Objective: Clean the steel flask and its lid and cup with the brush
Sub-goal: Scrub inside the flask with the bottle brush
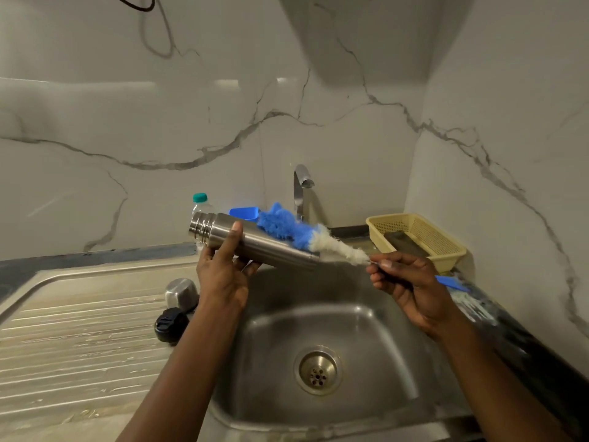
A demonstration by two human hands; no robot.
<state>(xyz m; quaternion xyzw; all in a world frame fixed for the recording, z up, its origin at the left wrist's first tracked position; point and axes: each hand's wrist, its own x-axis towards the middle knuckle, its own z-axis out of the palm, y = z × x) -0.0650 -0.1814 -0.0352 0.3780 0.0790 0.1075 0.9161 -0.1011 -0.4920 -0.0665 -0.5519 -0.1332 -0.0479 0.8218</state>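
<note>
Now, over the stainless steel sink point(366, 314), your left hand point(223, 272) grips the cylindrical steel flask point(271, 247), held nearly level. Your right hand point(411, 282) pinches the fluffy blue-and-white brush point(296, 229) by its handle, bristles on the flask's side. Use long strokes, turning the flask. The small steel cup point(181, 293) and round black lid point(170, 323) sit on the drainboard point(79, 330).

**Q:** From where does the single view look?
**A:** From the person's head, above the sink basin point(287, 320), facing forward and down through a wide-angle lens.

**Q:** How near is it?
**A:** Near. The left hand point(223, 275) and right hand point(411, 288) sit at mid-frame, and both forearms enter from the bottom edge.

**Q:** What lies farther off?
**A:** The tap point(301, 186), about centre, and the marble wall point(159, 122) behind it, which fills the upper half.
</note>
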